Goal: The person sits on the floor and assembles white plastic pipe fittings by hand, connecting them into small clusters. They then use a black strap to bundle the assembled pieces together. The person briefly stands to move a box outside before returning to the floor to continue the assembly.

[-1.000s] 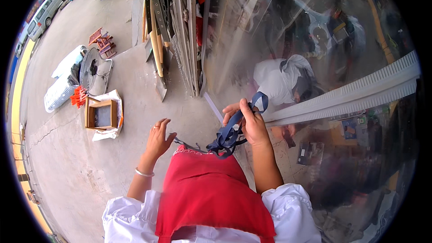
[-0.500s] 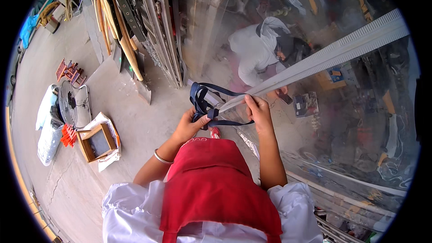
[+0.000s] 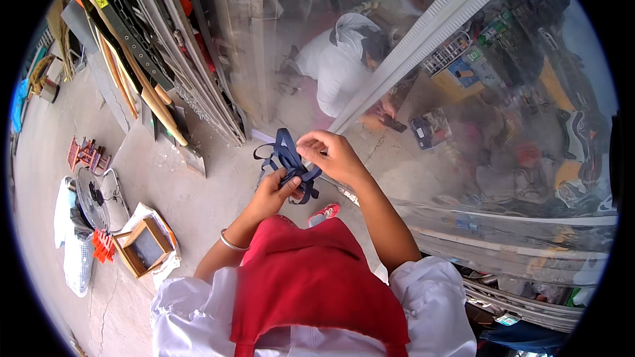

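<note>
A dark blue fabric strap [image 3: 286, 149], gathered in several loops, is bunched up in front of my red apron [image 3: 317, 284]. My left hand [image 3: 272, 193] is closed around the lower part of the bundle, thumb on top. At its upper right side is my right hand [image 3: 334, 157], fingers curled and fingertips against a loop, seemingly pinching it. Loose loops stick out to the left of the bundle and below it. A bracelet [image 3: 233, 240] circles my left wrist.
Clear plastic curtain sheeting with a ribbed white strip [image 3: 423, 39] hangs at the right. Behind it a person in white [image 3: 340, 66] crouches among goods. Long-handled tools [image 3: 135, 73] lean at the upper left. A fan [image 3: 96, 195] and a wooden frame [image 3: 147, 246] stand on the floor.
My right hand has moved left, bringing the stretched loop in to the bundle at my left hand. The view has shifted, and a red shoe shows more below the hands.
</note>
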`<state>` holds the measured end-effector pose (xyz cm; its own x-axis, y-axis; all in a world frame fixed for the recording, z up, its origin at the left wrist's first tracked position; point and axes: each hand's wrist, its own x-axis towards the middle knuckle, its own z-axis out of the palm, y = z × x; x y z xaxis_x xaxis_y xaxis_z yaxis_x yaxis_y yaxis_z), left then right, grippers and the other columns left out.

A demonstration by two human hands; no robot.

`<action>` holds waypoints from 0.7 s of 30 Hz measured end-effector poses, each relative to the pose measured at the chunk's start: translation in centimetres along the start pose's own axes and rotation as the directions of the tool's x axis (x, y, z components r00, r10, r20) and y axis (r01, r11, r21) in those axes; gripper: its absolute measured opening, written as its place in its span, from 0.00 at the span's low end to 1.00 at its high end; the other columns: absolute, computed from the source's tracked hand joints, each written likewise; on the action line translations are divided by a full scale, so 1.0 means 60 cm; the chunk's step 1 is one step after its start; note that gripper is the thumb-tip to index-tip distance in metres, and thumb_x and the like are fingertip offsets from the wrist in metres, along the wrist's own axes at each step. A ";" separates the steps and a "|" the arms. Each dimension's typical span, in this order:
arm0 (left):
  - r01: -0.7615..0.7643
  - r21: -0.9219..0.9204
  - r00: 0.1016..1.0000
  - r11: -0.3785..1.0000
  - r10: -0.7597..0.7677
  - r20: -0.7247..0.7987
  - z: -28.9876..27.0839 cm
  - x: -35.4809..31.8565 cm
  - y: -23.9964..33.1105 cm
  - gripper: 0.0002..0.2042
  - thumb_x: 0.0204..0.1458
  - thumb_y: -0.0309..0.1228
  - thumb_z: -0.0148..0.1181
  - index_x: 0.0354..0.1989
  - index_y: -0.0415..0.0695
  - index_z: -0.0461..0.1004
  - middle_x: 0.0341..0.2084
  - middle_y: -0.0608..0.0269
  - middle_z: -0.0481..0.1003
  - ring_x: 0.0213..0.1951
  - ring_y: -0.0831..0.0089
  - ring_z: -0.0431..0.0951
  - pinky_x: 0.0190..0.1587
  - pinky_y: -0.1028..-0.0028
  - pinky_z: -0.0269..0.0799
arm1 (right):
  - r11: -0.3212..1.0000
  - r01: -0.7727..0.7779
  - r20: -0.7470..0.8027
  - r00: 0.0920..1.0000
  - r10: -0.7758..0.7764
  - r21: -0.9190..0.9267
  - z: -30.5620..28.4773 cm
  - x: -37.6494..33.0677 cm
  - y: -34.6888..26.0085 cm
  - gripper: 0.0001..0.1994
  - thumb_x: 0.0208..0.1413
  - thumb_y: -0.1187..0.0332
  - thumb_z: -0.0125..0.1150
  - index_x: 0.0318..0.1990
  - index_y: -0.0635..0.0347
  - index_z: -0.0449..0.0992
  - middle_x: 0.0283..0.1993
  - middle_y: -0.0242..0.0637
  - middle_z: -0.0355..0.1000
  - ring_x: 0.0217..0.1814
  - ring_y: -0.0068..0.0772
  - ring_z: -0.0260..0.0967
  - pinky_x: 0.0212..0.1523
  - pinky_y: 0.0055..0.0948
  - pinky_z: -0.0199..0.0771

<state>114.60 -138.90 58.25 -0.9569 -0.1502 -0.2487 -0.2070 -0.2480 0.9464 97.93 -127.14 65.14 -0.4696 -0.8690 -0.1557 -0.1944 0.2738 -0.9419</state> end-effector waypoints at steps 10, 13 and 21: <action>-0.045 0.011 0.985 0.999 0.043 0.170 0.148 0.091 -0.005 0.06 0.57 0.27 0.56 0.37 0.36 0.72 0.29 0.66 0.76 0.32 0.79 0.75 0.38 0.76 0.72 | 0.866 -0.156 -0.649 0.727 -0.226 -0.476 -0.247 0.065 0.137 0.17 0.52 0.62 0.62 0.45 0.59 0.67 0.44 0.45 0.75 0.48 0.48 0.73 0.46 0.41 0.71; -0.002 0.060 0.973 0.998 -0.012 0.232 0.190 0.115 0.011 0.09 0.59 0.31 0.55 0.35 0.36 0.72 0.26 0.67 0.75 0.30 0.81 0.74 0.35 0.78 0.70 | 0.869 -0.274 -0.741 0.656 -0.145 -0.413 -0.332 0.016 0.155 0.18 0.52 0.62 0.61 0.46 0.62 0.67 0.46 0.47 0.74 0.50 0.50 0.71 0.48 0.42 0.70; 0.016 0.268 0.923 0.963 -0.117 0.366 0.285 0.183 0.027 0.18 0.62 0.39 0.50 0.28 0.35 0.72 0.18 0.68 0.69 0.24 0.80 0.68 0.27 0.76 0.63 | 0.970 -0.177 -0.822 0.568 -0.039 -0.168 -0.436 -0.153 0.158 0.28 0.55 0.60 0.62 0.57 0.67 0.62 0.54 0.56 0.68 0.59 0.48 0.66 0.57 0.39 0.66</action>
<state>100.27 -124.60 60.57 -0.9338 0.2407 -0.2648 -0.2693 0.0147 0.9630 77.88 -105.79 65.42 -0.9672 -0.1655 0.1929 -0.2503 0.4888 -0.8357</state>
